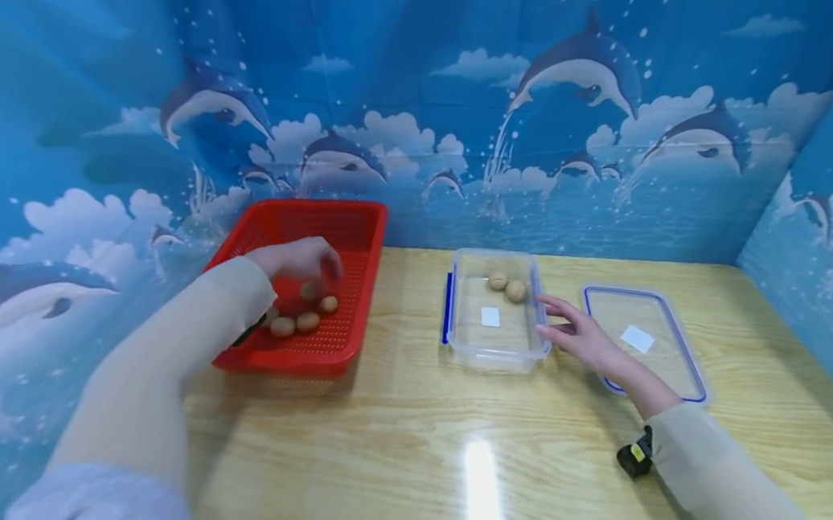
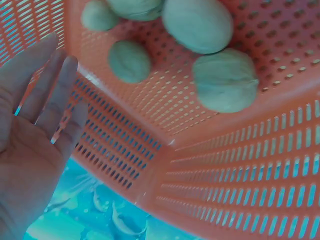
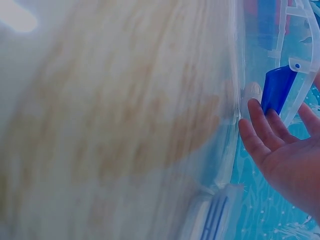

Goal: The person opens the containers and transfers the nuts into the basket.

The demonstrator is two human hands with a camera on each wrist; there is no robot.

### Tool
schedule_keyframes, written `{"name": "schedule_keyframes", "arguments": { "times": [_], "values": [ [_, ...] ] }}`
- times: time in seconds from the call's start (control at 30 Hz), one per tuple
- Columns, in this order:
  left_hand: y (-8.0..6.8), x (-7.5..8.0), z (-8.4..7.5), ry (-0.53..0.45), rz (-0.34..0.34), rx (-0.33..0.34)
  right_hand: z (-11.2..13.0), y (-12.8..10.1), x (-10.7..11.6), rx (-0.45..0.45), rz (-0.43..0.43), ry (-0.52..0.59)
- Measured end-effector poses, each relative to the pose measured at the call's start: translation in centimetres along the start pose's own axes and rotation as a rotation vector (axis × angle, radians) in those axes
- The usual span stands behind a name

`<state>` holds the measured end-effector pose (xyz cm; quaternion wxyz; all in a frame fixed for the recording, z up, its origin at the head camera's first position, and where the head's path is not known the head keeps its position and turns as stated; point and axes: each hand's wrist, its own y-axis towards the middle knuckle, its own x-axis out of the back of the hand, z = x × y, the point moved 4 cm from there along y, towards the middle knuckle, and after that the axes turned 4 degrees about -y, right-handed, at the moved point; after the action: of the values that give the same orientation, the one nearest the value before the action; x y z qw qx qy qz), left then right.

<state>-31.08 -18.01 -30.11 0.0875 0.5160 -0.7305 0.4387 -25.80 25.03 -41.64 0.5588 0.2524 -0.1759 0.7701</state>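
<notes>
A red slotted basket (image 1: 286, 360) stands at the table's left and holds several walnuts (image 1: 307, 321). My left hand (image 1: 299, 258) hovers over them, and in the left wrist view its fingers (image 2: 47, 90) are straight and hold nothing, with the walnuts (image 2: 225, 80) just beyond. A clear plastic container (image 1: 497, 353) with blue clasps sits in the middle, two walnuts (image 1: 506, 286) at its far end. My right hand (image 1: 570, 327) lies open against the container's right wall (image 3: 235, 100), fingertips by a blue clasp (image 3: 277, 87).
The container's clear lid (image 1: 643, 340) with a blue rim lies flat just right of my right hand. The wooden table (image 1: 446, 455) is enclosed by blue dolphin-print walls at the back and both sides. A black wrist device (image 1: 635, 456) sits on my right sleeve.
</notes>
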Motion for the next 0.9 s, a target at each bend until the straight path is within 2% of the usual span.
{"name": "schedule_keyframes", "arguments": {
  "times": [0.1,0.17,0.3,0.37,0.5,0.63,0.77,0.9],
  "values": [
    [0.3,0.5,-0.2,-0.028,-0.015,-0.012,0.0,0.0,0.0,0.008,-0.004,0.000],
    [1.3,1.0,-0.6,0.113,-0.009,-0.129,0.0,0.1,0.0,0.010,-0.003,0.001],
    [3.1,2.1,-1.9,0.355,-0.044,-0.380,0.0,0.0,0.0,0.002,0.007,0.003],
    [3.3,2.5,-2.8,0.365,-0.052,-0.455,0.0,0.0,0.0,-0.002,0.011,0.006],
    [3.3,2.8,-4.7,0.305,-0.036,-0.540,0.1,-0.1,0.0,-0.006,0.015,0.009],
    [2.8,2.2,-7.0,0.269,-0.027,-0.600,0.1,0.0,0.0,-0.014,0.017,0.014],
    [2.8,0.9,-9.1,0.286,-0.016,-0.652,0.2,-0.1,0.0,-0.018,0.013,0.017],
    [3.2,-1.1,-11.0,0.312,0.018,-0.682,0.3,-0.1,0.0,-0.015,0.011,0.009]
  ]
}}
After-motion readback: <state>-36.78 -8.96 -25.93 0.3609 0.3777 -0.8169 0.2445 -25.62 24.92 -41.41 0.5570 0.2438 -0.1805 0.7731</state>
